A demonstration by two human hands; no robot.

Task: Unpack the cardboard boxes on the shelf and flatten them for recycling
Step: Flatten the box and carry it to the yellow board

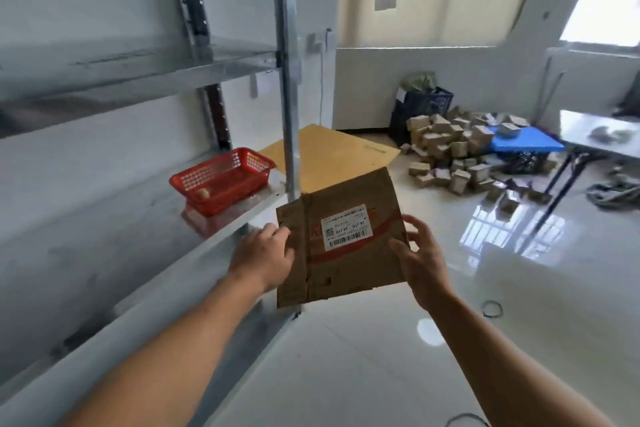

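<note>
- Fingers [283,235] of the left hand [265,255] are curled round the left edge of the flattened cardboard box [356,274], which is gripped there
- The right edge is pinched by the right hand [424,262], with the thumb laid on the printed face and the other fingers spread at the edge, loosely bent
- The box is held in the air between both hands, slightly tilted, just off the corner of the metal shelf [138,225] and above the glossy floor [346,374]
- A white barcode label [346,230] is seen on its upper face, over a red printed band
- A red plastic basket [221,180] is set on the shelf near the left hand, with a small round object [202,194] inside
- A larger flat cardboard sheet [332,152] is laid on the floor behind the shelf post [289,97]
- A heap of small boxes [457,149] is piled further back, beside a blue board [523,142] and a dark crate [422,106]
</note>
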